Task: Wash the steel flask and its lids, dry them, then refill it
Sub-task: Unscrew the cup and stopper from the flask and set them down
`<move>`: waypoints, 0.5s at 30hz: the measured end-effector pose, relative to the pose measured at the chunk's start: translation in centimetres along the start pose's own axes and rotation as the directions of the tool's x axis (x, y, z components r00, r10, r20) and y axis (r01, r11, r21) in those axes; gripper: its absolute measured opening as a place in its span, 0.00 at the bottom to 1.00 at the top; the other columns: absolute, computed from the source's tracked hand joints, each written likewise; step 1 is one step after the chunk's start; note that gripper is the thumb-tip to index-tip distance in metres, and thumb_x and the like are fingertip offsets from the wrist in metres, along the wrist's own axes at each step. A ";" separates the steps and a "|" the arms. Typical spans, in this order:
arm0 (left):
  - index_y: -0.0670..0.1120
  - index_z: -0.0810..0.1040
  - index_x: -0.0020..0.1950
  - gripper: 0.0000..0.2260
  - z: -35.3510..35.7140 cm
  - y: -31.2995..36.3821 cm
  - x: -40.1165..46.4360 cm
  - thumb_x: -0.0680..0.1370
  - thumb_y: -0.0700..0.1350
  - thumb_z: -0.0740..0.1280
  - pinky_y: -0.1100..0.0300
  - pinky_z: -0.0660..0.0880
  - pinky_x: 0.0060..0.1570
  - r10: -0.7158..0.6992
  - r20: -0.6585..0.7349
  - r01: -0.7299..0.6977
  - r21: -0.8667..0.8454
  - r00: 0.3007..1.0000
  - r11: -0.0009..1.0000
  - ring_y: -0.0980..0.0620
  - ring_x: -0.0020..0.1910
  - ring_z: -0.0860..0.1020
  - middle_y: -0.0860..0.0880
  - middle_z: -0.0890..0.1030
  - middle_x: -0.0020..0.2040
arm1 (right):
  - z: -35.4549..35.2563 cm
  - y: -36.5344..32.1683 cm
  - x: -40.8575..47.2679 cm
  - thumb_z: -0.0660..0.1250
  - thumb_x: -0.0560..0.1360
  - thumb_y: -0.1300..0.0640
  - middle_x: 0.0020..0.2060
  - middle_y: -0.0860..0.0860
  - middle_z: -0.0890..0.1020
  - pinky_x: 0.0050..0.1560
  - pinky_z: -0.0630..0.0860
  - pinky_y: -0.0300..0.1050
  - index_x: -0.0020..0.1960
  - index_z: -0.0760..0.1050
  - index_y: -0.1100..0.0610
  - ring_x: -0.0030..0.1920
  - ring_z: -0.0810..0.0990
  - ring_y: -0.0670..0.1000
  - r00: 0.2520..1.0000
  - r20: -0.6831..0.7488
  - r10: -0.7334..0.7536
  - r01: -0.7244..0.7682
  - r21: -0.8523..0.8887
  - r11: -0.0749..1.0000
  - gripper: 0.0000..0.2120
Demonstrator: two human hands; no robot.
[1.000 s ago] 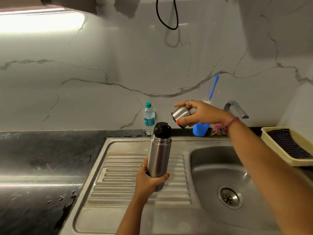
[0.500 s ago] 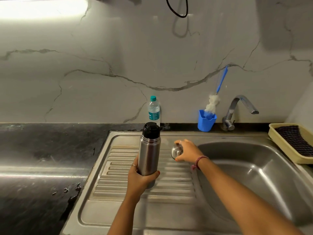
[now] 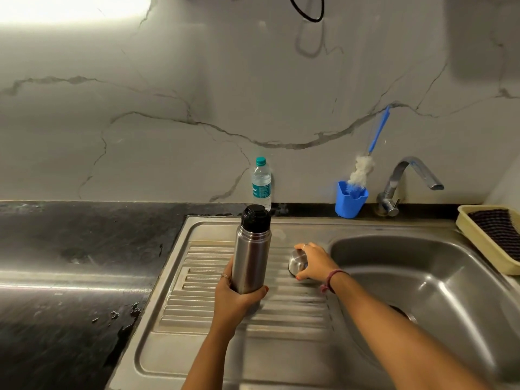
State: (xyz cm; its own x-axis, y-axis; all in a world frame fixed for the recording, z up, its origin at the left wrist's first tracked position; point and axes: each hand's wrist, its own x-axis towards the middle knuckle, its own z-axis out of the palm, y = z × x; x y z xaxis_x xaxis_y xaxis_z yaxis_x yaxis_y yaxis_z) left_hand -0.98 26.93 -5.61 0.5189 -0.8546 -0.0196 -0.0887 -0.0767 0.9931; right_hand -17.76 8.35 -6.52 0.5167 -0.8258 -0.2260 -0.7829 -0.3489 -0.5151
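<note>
Your left hand (image 3: 235, 296) is wrapped round the lower part of the flask (image 3: 252, 256), fingers curled behind it and thumb across the front, holding it upright above the ribbed draining board (image 3: 295, 308). The black inner lid (image 3: 255, 217) sits on the flask's mouth. Your right hand (image 3: 315, 263) is curled over the steel cap (image 3: 297, 264), fingertips pinching its sides; the cap stands on the ribs just beside the flask, close to the left rim of the sink bowl (image 3: 439, 280). Whether the cap rests fully on the board or is lifted a little, you cannot tell.

The board has bare ribs in front of both hands and a flat lip toward you. To the left the dark tabletop (image 3: 70, 263) carries only water drops near the board's edge. Behind the flask a small water bottle (image 3: 261, 182) stands against the marble wall. Further right stands a blue cup (image 3: 350, 199) with a bottle brush (image 3: 365, 164) leaning out of it, then the tap (image 3: 408, 175), its spout over the bowl. At the far right a yellow tray (image 3: 475, 237) holding a dark cloth sits on the sink's rim.
</note>
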 end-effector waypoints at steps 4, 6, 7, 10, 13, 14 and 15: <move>0.52 0.74 0.66 0.38 -0.2 0.3 0.0 0.58 0.42 0.82 0.65 0.79 0.41 0.007 -0.001 -0.007 0.004 1.000 1.000 0.57 0.46 0.82 0.50 0.82 0.53 | -2.1 -1.7 -0.4 0.77 0.66 0.56 0.71 0.54 0.62 0.64 0.71 0.47 0.76 0.55 0.53 0.68 0.68 0.55 0.994 0.106 0.002 0.000 -0.023 1.000 0.46; 0.52 0.73 0.67 0.39 -0.3 0.6 -0.1 0.57 0.44 0.81 0.65 0.80 0.42 0.014 0.005 -0.014 0.001 1.000 1.000 0.57 0.47 0.82 0.50 0.82 0.53 | -4.8 -4.1 -1.0 0.73 0.70 0.56 0.70 0.54 0.65 0.59 0.73 0.43 0.75 0.58 0.53 0.64 0.71 0.53 0.997 0.060 -0.054 0.053 0.019 0.998 0.38; 0.52 0.73 0.67 0.39 -0.3 0.7 -0.1 0.57 0.44 0.81 0.65 0.80 0.42 0.019 0.007 -0.019 -0.002 1.000 1.000 0.57 0.47 0.82 0.50 0.82 0.54 | -6.4 -5.6 -1.5 0.70 0.73 0.55 0.68 0.54 0.69 0.57 0.73 0.41 0.73 0.62 0.53 0.62 0.73 0.52 0.996 0.014 -0.092 0.091 0.064 0.994 0.31; 0.54 0.73 0.66 0.38 -0.4 1.2 -0.4 0.58 0.44 0.81 0.64 0.80 0.41 0.043 0.005 -0.043 0.000 0.999 0.999 0.57 0.47 0.82 0.50 0.82 0.54 | -11.1 -10.6 -4.0 0.60 0.78 0.44 0.54 0.50 0.79 0.43 0.76 0.38 0.64 0.72 0.55 0.47 0.80 0.46 0.986 -0.063 -0.157 0.168 0.235 0.957 0.20; 0.59 0.72 0.65 0.37 -0.3 1.8 -0.6 0.59 0.43 0.81 0.62 0.80 0.41 0.071 -0.001 -0.071 0.015 0.998 0.997 0.58 0.46 0.82 0.52 0.81 0.53 | -13.8 -14.3 -6.9 0.52 0.75 0.33 0.47 0.48 0.81 0.33 0.73 0.37 0.58 0.74 0.55 0.35 0.81 0.45 0.977 -0.036 -0.211 0.213 0.257 0.943 0.29; 0.60 0.72 0.65 0.38 -0.3 2.0 -0.7 0.60 0.43 0.82 0.60 0.81 0.41 0.075 -0.003 -0.075 0.021 0.997 0.997 0.58 0.46 0.82 0.54 0.81 0.53 | -14.0 -15.2 -7.7 0.50 0.74 0.31 0.46 0.48 0.81 0.33 0.73 0.37 0.56 0.74 0.55 0.34 0.81 0.45 0.971 -0.021 -0.238 0.237 0.209 0.949 0.31; 0.60 0.72 0.66 0.38 -0.3 2.1 -0.7 0.60 0.42 0.82 0.57 0.82 0.42 0.076 -0.010 -0.076 0.027 0.997 0.997 0.59 0.47 0.82 0.55 0.81 0.53 | -13.9 -16.0 -8.4 0.50 0.72 0.29 0.45 0.50 0.82 0.33 0.74 0.38 0.54 0.75 0.55 0.34 0.81 0.46 0.966 -0.011 -0.260 0.259 0.147 0.955 0.32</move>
State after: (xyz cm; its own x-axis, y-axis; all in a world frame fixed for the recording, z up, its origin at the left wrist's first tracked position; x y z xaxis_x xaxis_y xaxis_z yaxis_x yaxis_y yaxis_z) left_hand -1.30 27.56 -3.50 0.5190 -0.8529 0.0575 -0.1507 -0.0251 0.9883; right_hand -14.33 14.70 15.10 0.6987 -0.7115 -0.0750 -0.5626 -0.4816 -0.6720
